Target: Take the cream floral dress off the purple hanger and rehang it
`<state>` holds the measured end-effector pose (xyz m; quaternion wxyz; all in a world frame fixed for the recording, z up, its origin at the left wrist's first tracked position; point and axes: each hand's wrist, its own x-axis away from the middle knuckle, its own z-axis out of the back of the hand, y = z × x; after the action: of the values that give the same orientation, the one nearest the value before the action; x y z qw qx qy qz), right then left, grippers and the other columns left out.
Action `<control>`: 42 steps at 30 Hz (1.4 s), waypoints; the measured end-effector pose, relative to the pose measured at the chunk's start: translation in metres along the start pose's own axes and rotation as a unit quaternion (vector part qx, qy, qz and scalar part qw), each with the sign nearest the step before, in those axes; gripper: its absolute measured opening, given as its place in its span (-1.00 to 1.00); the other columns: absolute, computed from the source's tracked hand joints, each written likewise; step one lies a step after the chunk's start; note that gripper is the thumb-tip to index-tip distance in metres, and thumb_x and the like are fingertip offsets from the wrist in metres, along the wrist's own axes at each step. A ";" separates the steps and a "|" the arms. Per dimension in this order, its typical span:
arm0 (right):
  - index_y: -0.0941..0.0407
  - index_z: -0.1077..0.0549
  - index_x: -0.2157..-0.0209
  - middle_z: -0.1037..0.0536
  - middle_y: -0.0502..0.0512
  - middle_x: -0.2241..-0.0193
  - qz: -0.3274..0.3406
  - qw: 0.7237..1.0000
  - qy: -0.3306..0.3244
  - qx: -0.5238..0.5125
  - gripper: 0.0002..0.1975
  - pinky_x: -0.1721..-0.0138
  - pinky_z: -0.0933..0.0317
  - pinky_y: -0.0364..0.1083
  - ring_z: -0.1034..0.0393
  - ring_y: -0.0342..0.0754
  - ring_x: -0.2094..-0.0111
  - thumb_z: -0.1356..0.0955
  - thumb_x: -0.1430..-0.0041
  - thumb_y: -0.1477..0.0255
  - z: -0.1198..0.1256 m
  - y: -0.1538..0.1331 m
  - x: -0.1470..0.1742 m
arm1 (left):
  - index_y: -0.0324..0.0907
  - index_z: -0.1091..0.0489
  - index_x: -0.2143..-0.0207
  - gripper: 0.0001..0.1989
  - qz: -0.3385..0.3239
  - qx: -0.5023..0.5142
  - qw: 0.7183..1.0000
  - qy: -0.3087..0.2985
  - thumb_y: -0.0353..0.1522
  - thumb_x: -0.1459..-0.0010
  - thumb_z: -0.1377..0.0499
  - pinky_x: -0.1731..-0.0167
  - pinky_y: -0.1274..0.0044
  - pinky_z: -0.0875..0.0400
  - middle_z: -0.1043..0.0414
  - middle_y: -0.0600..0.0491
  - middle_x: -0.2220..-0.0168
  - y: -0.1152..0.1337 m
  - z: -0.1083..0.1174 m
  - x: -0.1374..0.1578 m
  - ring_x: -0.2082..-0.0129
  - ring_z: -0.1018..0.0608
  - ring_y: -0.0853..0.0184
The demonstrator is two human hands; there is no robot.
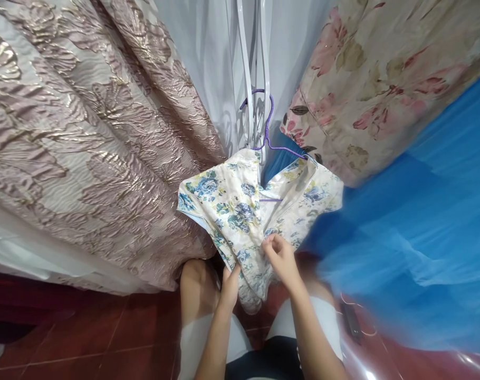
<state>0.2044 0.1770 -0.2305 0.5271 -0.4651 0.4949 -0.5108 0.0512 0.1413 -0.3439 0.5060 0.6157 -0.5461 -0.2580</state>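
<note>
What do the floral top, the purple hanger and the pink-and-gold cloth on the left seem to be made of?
Floral top: thin printed fabric, slightly satiny, judging by its soft creases and faint sheen; fibre unclear.
Purple hanger: probably plastic-coated wire, given its thin, rounded, smooth-looking hook; solid plastic is possible.
Pink-and-gold cloth: likely brocade, with crinkled, raised-looking flowers glinting metallic.

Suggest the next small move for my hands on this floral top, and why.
Perhaps smooth the floral top downward with your right hand, now at its front, your left hand steadying the side: its lower part looks gathered, while the purple hanger supports the shoulders.
</note>
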 end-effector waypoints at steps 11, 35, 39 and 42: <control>0.13 -0.51 0.48 -0.38 -0.05 0.65 0.062 0.997 0.003 0.043 -0.80 0.50 -0.11 -0.15 -0.19 -0.15 0.58 -0.38 -0.18 0.34 0.007 -0.007 0.022 | -0.14 -0.37 -0.09 -0.64 -0.446 -0.263 0.854 0.045 -0.36 -0.26 -0.29 -0.10 0.33 -0.41 -0.43 -0.12 0.00 0.034 -0.037 0.015 -0.06 -0.51 0.15; 0.16 -0.47 0.52 -0.39 -0.09 0.76 0.122 0.974 0.134 -0.139 -0.75 0.67 0.01 -0.21 -0.10 -0.24 0.74 -0.45 -0.11 0.30 -0.011 -0.138 -0.061 | -0.14 -0.33 0.39 -0.86 -0.323 -0.301 0.885 -0.148 -0.43 -0.28 -0.16 0.35 0.52 -0.41 -0.48 0.05 0.41 0.046 -0.084 0.041 0.38 -0.55 0.29; 0.14 -0.45 0.53 -0.38 -0.10 0.74 0.167 0.970 0.121 -0.126 -0.73 0.65 -0.02 -0.20 -0.12 -0.25 0.73 -0.44 -0.13 0.28 -0.013 -0.153 -0.080 | -0.12 -0.34 0.38 -0.87 -0.323 -0.313 0.878 -0.163 -0.41 -0.27 -0.17 0.38 0.48 -0.43 -0.48 0.05 0.43 0.035 -0.081 0.033 0.41 -0.55 0.27; 0.14 -0.46 0.49 -0.38 -0.10 0.74 0.182 0.971 0.101 -0.117 -0.74 0.65 -0.03 -0.20 -0.13 -0.24 0.72 -0.43 -0.16 0.26 -0.011 -0.152 -0.079 | -0.12 -0.35 0.37 -0.87 -0.326 -0.308 0.879 -0.161 -0.39 -0.29 -0.18 0.37 0.47 -0.47 -0.48 0.04 0.42 0.035 -0.074 0.023 0.41 -0.56 0.27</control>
<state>0.1820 0.2496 -0.0765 0.5000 -0.3717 0.6782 -0.3896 0.1075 0.1487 -0.2810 0.4620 0.5221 -0.2813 -0.6594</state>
